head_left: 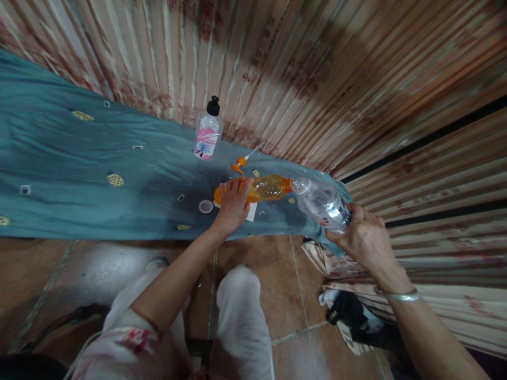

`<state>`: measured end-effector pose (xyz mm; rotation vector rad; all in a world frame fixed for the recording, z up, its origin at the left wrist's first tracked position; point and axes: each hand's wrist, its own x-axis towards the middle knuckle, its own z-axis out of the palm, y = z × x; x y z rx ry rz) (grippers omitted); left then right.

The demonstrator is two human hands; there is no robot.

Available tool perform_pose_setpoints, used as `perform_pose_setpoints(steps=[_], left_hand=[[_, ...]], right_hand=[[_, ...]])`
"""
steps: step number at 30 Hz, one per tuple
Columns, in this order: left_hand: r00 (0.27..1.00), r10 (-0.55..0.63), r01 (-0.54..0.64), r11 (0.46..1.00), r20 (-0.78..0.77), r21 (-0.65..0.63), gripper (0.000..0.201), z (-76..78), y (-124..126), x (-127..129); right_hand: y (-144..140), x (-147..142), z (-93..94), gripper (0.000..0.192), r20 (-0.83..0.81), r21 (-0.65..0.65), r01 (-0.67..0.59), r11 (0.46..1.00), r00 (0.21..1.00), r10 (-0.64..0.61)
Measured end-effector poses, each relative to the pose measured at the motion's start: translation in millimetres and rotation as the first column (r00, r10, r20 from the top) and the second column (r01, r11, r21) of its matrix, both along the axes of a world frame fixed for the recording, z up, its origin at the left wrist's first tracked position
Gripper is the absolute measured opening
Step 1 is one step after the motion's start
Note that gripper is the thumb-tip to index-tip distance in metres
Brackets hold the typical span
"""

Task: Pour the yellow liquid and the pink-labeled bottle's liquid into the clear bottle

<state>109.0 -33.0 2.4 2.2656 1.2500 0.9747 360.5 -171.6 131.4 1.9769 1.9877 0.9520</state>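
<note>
My left hand (233, 203) is closed around the lower part of an orange see-through bottle (271, 188), which is tilted with its open neck toward the right. My right hand (364, 232) grips the base of a clear plastic bottle (322, 206). The mouths of the two bottles meet or nearly meet; whether liquid is passing between them I cannot tell. An orange pump top (239, 164) with a thin clear tube lies just behind the orange bottle. Near my left hand rests a small round whitish cap or lid (206, 206). Something flat and white (252, 212) shows partly under the orange bottle.
A clear bottle with a black pump top and pink label (207, 138) stands at the back of the teal cloth (158, 158). Pleated patterned curtains (253, 79) hang behind and to the right. Dark and white fabric (352, 314) lies on the tiled floor (293, 295).
</note>
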Motion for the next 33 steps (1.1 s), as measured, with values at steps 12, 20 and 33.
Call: perform_pose_setpoints(steps=[12,20,33], left_hand=[[1.0,0.008,-0.008,1.0,-0.018,0.006,0.058,-1.4,1.0,0.8],[1.0,0.009,-0.009,1.0,-0.025,0.017,0.059,-2.0,1.1,0.8],[1.0,0.001,-0.001,1.0,-0.002,0.015,0.062,-3.2,1.4,1.2]], right_hand=[[0.7,-0.3,0.6,0.068,-0.022,-0.008,-0.009,1.0,1.0,0.008],[0.2,1.4,-0.1,0.07,-0.005,-0.001,-0.006,1.0,1.0,0.006],[0.4,-0.8,1.8,0.072,0.026,-0.003,0.0,1.0,1.0,0.0]])
